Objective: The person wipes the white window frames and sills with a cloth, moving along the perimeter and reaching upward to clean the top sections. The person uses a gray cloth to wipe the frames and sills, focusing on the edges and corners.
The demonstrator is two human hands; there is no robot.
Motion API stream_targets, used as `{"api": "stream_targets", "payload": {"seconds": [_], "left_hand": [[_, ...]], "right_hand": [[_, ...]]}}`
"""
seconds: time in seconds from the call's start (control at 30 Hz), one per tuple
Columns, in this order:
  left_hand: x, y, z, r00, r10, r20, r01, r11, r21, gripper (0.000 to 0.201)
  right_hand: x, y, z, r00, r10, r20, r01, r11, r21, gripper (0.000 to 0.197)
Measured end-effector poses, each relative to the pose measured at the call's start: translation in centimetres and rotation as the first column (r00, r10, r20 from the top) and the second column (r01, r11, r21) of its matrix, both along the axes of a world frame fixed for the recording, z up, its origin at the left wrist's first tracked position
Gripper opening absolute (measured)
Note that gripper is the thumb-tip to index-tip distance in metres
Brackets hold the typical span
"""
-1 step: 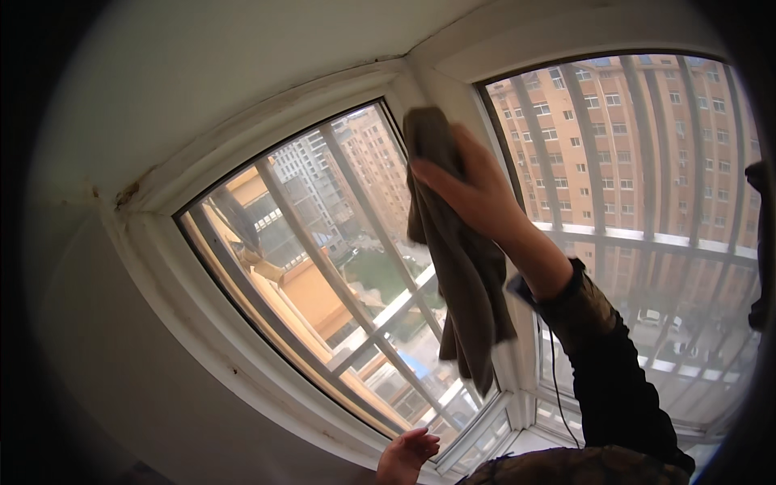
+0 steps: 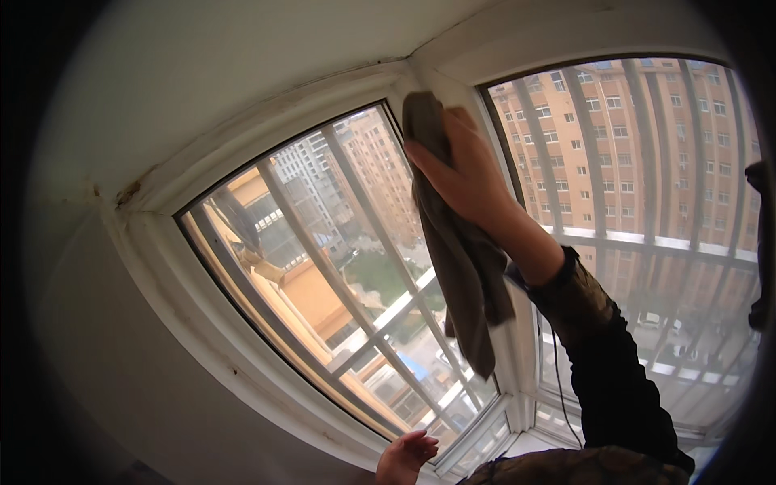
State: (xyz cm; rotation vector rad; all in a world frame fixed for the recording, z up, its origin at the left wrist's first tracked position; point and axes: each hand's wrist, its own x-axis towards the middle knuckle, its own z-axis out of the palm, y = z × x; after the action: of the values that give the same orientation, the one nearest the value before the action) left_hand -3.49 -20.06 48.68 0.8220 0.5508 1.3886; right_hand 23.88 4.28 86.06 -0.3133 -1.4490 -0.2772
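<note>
Raised to the corner post between two windows, my right hand (image 2: 477,174) grips a dark grey-brown cloth (image 2: 461,275). Its thumb lies across the near side of the cloth, and the bunched top sticks up above the fingers. The rest drapes down in loose folds, in front of the right edge of the left window (image 2: 380,267). My left hand (image 2: 406,457) shows low in the view by the bottom of the window frame. Its fingers are loosely bent and apart, and nothing is visible in them.
A right window (image 2: 622,162) stands beyond my right forearm. Bars cross outside both panes, with buildings behind. A thin dark cable (image 2: 559,388) hangs by my right sleeve. The white ceiling (image 2: 242,73) has a brown stain at its left corner. A dark object (image 2: 757,178) sits at the right rim.
My right hand has moved slightly up and to the left along the corner post with the cloth, whose hanging end has risen a little. The left hand has stayed in place.
</note>
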Motion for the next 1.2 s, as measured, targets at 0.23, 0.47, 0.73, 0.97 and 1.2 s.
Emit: {"api": "stream_targets", "payload": {"seconds": [0.23,0.47,0.73,0.97,1.2], "left_hand": [[-0.3,0.0,3.0,0.889,0.33,-0.317,-0.306,0.944,0.125,0.044],[-0.4,0.4,8.0,0.766,0.362,-0.531,-0.205,0.921,0.332,0.035],[-0.2,1.6,8.6,0.724,0.355,-0.591,-0.18,0.925,0.334,0.034],[-0.4,0.6,9.1,0.725,0.281,-0.628,-0.08,0.941,0.328,0.037],[-0.1,0.7,9.5,0.728,0.322,-0.605,-0.134,0.932,0.336,0.037]], "right_hand": [[-3.5,9.3,7.1,0.785,-0.613,0.092,0.617,0.761,-0.197,0.025],[-3.5,11.7,5.4,0.537,-0.838,0.099,0.838,0.543,0.053,0.018],[-3.3,12.6,7.3,0.32,-0.945,0.07,0.898,0.326,0.295,0.014],[-2.9,11.9,6.3,0.35,-0.928,0.129,0.871,0.373,0.319,0.016],[-2.8,13.4,7.4,0.16,-0.971,0.175,0.875,0.222,0.431,0.016]]}}
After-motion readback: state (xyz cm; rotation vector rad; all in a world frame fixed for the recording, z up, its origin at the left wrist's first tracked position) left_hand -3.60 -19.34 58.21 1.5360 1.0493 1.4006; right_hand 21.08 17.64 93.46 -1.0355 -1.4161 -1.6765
